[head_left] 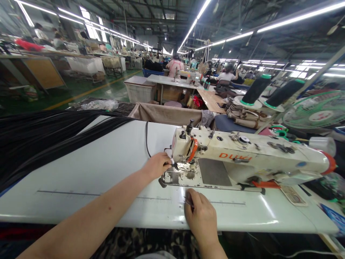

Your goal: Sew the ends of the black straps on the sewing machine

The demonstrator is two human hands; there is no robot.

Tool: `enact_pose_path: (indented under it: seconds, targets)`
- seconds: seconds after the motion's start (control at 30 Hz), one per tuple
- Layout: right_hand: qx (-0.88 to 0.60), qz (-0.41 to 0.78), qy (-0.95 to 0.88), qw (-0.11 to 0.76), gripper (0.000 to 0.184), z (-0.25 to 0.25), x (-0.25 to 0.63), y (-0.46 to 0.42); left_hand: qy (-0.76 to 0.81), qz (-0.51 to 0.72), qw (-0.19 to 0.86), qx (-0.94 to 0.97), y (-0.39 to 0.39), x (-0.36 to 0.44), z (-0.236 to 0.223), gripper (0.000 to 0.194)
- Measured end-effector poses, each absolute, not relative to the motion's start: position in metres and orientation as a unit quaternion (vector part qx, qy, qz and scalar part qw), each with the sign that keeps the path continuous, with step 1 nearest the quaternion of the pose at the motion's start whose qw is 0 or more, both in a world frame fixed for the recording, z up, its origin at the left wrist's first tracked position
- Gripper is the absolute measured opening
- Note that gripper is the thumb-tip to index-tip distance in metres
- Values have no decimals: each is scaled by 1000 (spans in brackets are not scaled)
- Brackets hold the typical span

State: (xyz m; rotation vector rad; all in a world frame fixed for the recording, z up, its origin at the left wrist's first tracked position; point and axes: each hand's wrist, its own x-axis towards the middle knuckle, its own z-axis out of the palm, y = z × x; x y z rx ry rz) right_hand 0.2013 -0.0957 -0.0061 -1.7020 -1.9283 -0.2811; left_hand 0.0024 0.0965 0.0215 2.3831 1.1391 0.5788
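My left hand (159, 165) is at the needle end of a white sewing machine (215, 151), fingers pinched on a narrow black strip. A length of this black strip (147, 140) curves over the white table behind the hand. The fingertips are right beside the metal presser foot (183, 166), and they hide part of the strip. Near the table's front edge rests my right hand (201, 212), closed around small thread snips (188, 202). Their pointed metal tips stick out to the left; the rest is covered by the fingers.
A heap of long black strips (54, 133) covers the table's left side. Printed ruler lines (88, 194) run along the front. Dark thread cones (256, 90) and a green fan (318, 111) stand at the right. Behind the table is a beige fabric-lined bin (167, 114); people work farther back.
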Motion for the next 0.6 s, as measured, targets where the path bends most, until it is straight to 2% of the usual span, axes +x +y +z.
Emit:
enact_pose_path:
  seconds: [0.6]
  targets:
    - [-635,-104,-714,276,34,-6,200,-95,512,202,253,796,25,29,25,15]
